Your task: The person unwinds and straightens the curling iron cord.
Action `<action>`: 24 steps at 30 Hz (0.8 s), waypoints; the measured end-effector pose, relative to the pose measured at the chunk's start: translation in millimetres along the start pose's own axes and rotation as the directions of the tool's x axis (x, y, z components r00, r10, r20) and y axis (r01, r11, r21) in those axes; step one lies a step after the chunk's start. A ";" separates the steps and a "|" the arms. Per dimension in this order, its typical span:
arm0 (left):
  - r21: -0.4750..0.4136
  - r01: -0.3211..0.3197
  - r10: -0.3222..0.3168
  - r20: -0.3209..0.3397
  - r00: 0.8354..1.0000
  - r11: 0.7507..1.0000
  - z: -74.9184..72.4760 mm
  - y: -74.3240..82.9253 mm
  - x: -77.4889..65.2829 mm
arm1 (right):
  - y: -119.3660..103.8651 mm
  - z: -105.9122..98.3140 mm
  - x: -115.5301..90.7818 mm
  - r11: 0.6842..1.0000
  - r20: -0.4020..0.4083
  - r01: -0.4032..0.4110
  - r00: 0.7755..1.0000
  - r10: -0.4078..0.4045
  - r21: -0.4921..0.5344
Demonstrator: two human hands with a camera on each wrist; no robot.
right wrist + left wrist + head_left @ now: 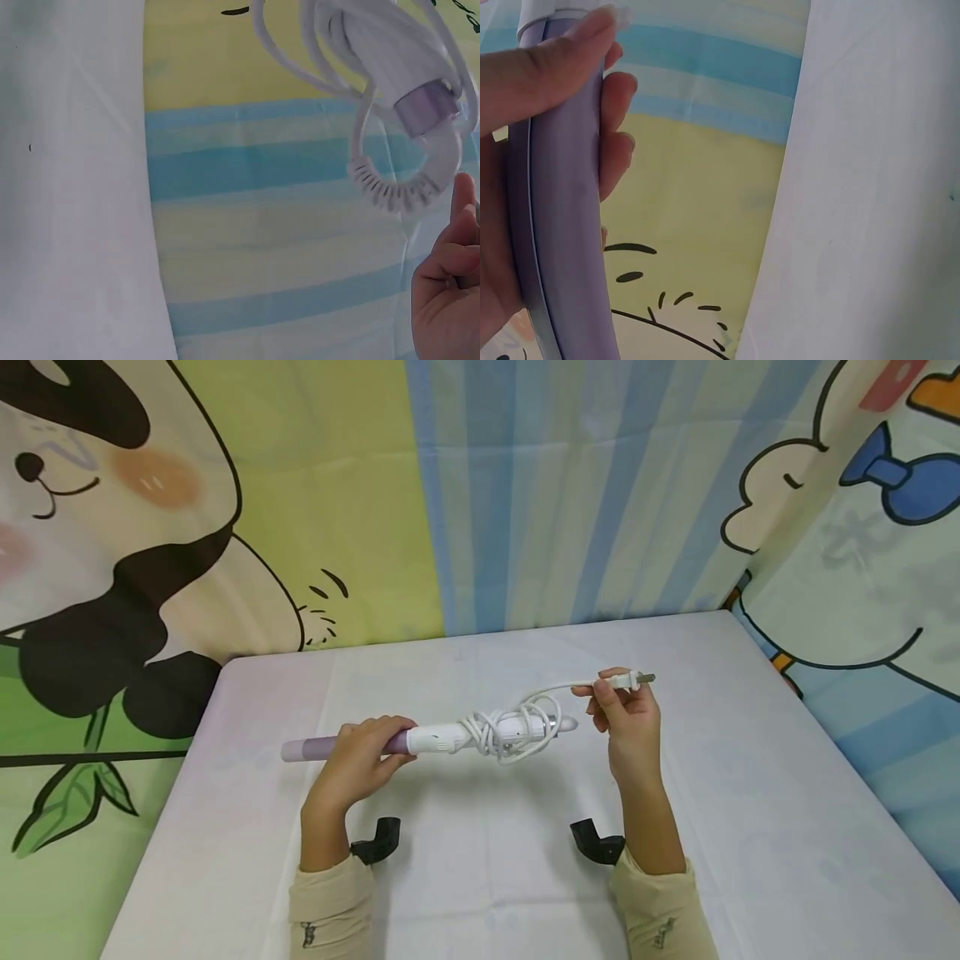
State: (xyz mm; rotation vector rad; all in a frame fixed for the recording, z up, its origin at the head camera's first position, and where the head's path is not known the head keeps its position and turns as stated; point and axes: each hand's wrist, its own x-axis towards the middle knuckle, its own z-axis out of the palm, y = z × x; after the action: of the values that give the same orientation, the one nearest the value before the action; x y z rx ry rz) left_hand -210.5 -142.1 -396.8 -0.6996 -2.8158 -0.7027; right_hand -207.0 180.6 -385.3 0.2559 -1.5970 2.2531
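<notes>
A curling iron (433,738) with a white handle and a purple barrel is held level above the table. My left hand (362,755) grips the barrel (568,217), thumb across it near the white handle in the left wrist view. Loops of white power cord (489,737) wind around the handle. Out to the right, my right hand (634,731) pinches the white plug (624,681), its prongs pointing right, with a stretch of cord running back to the coils. The right wrist view shows the purple collar (427,107) and ribbed cord guard (394,193); the plug is out of that view.
Below is a table (487,877) covered with a white cloth. Cartoon-printed curtains (360,485) hang behind it and on the right. Black curved wrist mounts (597,842) stick out inward from both sleeves.
</notes>
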 end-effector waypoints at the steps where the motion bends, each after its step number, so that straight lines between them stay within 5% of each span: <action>1: -0.016 0.002 -0.002 -0.004 1.000 1.000 -0.7 -1.3 -0.6 | 1.4 -1.6 1.3 0.999 -0.017 -0.018 1.000 0.017 -0.028; 6: -0.086 0.032 -0.036 -0.048 0.998 0.996 -5.0 -8.4 -4.1 | 9.3 -13.0 7.3 0.973 -0.108 -0.173 0.982 0.158 -0.156; 10: -0.064 0.070 -0.076 -0.101 0.992 0.996 -7.8 -12.4 -5.2 | 23.8 -26.4 12.2 0.875 -0.147 -0.342 0.940 0.309 -0.344; 12: -0.046 0.090 -0.095 -0.112 0.989 0.995 -8.6 -13.3 -4.8 | 35.9 -32.7 14.2 0.764 -0.151 -0.417 0.906 0.396 -0.493; 14: -0.034 0.110 -0.113 -0.114 0.987 0.993 -9.2 -13.5 -4.6 | 49.9 -37.2 14.6 0.611 -0.148 -0.443 0.870 0.471 -0.656; 17: -0.017 0.123 -0.124 -0.113 0.986 0.992 -8.7 -13.9 -4.6 | 68.6 -39.6 11.8 0.363 -0.131 -0.383 0.819 0.559 -0.849; 19: -0.011 0.124 -0.125 -0.113 0.986 0.992 -8.3 -14.0 -4.8 | 76.2 -39.0 9.3 0.241 -0.122 -0.320 0.795 0.594 -0.916; 21: -0.008 0.125 -0.125 -0.111 0.986 0.992 -7.8 -14.2 -5.0 | 77.2 -37.1 7.7 0.163 -0.113 -0.270 0.775 0.622 -0.949; 24: -0.018 0.129 -0.130 -0.109 0.986 0.992 -8.0 -14.5 -6.0 | 66.0 -33.3 8.3 0.127 -0.106 -0.238 0.766 0.634 -0.963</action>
State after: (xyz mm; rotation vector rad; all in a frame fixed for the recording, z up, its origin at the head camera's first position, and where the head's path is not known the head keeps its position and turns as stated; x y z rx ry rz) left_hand -211.8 -159.7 -397.2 -0.4673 -2.7768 -0.7534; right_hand -238.6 194.1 -451.2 -0.2647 -3.2727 1.0053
